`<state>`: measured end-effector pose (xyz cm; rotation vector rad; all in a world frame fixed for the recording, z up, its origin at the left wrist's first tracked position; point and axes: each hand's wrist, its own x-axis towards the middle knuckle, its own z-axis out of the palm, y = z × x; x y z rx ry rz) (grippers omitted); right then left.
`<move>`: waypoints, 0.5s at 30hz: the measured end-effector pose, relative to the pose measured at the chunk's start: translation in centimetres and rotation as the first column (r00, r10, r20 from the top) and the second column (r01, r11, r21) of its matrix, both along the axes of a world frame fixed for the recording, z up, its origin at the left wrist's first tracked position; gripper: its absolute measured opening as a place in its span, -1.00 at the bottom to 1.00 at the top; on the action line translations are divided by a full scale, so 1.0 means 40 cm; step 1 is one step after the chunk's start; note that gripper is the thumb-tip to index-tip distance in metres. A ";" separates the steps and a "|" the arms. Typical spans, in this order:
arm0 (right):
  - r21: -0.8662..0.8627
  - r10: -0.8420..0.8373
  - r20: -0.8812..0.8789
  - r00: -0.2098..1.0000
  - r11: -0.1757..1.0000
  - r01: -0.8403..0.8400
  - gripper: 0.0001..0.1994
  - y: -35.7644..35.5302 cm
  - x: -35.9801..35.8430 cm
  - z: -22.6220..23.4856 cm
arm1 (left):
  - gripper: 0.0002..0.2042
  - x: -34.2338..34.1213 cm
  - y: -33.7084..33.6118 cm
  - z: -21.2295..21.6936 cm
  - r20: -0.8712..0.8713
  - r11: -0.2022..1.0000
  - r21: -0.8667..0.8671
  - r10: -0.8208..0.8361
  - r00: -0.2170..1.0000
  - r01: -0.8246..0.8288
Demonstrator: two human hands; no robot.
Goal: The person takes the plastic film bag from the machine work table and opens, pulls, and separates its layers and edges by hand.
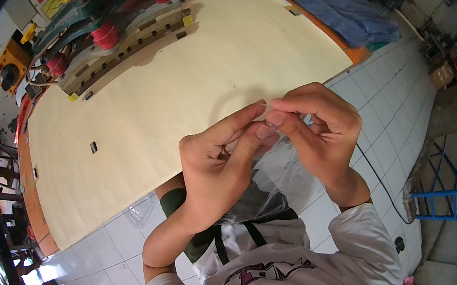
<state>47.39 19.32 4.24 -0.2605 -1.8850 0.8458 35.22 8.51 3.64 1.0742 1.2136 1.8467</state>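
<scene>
Over the table's near edge, both hands meet at a thin piece of clear plastic film [276,172], which hangs down in front of my lap. With its thumb and fingers, my left hand [216,158] grips the film; its index finger reaches toward the other hand. My right hand [322,130] pinches the film's upper edge between thumb and index finger, fingertips almost touching the left ones. The exact grip is partly hidden by the fingers, and the film's transparency makes its outline hard to follow.
A cream sheet covers the table [140,131], with small black clips [93,147] on it. At the far left stands a green machine [74,21] with red cylinders and a long slotted bar. Blue cloth [325,0] lies far right. A blue metal frame [448,191] stands right, on the floor.
</scene>
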 end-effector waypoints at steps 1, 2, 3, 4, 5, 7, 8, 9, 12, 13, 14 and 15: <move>0.001 -0.001 0.011 1.000 1.000 0.001 -0.84 0.001 0.001 0.000 | -0.77 0.001 0.001 -0.001 0.022 1.000 0.008 -0.007 1.000 0.007; 0.002 0.000 0.011 1.000 1.000 0.000 -0.84 0.001 0.001 0.001 | -0.77 0.001 0.001 -0.002 0.022 1.000 0.009 -0.006 1.000 0.006; -0.015 0.015 0.005 1.000 1.000 -0.015 -0.85 0.002 0.001 0.001 | -0.77 0.001 0.002 -0.003 0.015 1.000 0.010 -0.002 1.000 0.002; -0.031 0.030 -0.002 1.000 0.999 -0.030 -0.85 0.002 0.001 0.000 | -0.77 0.001 0.002 -0.003 0.008 1.000 0.011 0.001 1.000 -0.001; -0.030 0.031 -0.002 1.000 0.999 -0.031 -0.85 0.003 0.001 0.000 | -0.77 0.001 0.001 -0.004 0.009 1.000 0.012 0.002 1.000 -0.002; -0.136 0.065 -0.017 0.998 0.988 -0.067 -0.88 0.003 0.002 -0.001 | -0.77 0.001 0.001 -0.004 -0.031 1.000 -0.022 0.013 0.999 -0.014; -0.135 0.065 -0.016 0.998 0.989 -0.067 -0.88 0.003 0.003 0.006 | -0.77 0.001 0.001 -0.004 -0.031 1.000 -0.021 0.014 0.999 -0.014; -0.118 0.057 0.053 0.997 0.992 -0.051 -0.90 0.004 0.005 0.019 | -0.77 0.002 0.001 -0.004 -0.039 0.999 -0.038 0.009 0.999 -0.010; -0.058 0.047 0.186 0.981 0.998 -0.036 -0.91 0.015 0.013 0.039 | -0.76 -0.003 0.001 -0.013 -0.146 0.999 -0.034 0.035 0.989 -0.041; -0.017 0.040 0.250 0.967 0.999 -0.037 -0.90 0.020 0.016 0.043 | -0.76 -0.005 0.002 -0.016 -0.242 0.997 -0.009 0.067 0.968 -0.071; -0.016 0.042 0.251 0.967 0.999 -0.039 -0.90 0.024 0.018 0.049 | -0.76 -0.004 0.003 -0.012 -0.241 0.997 -0.009 0.069 0.968 -0.073; 0.004 0.041 0.289 0.956 0.999 -0.044 -0.90 0.028 0.021 0.057 | -0.75 0.000 0.003 -0.006 -0.165 0.996 -0.060 0.053 0.985 -0.063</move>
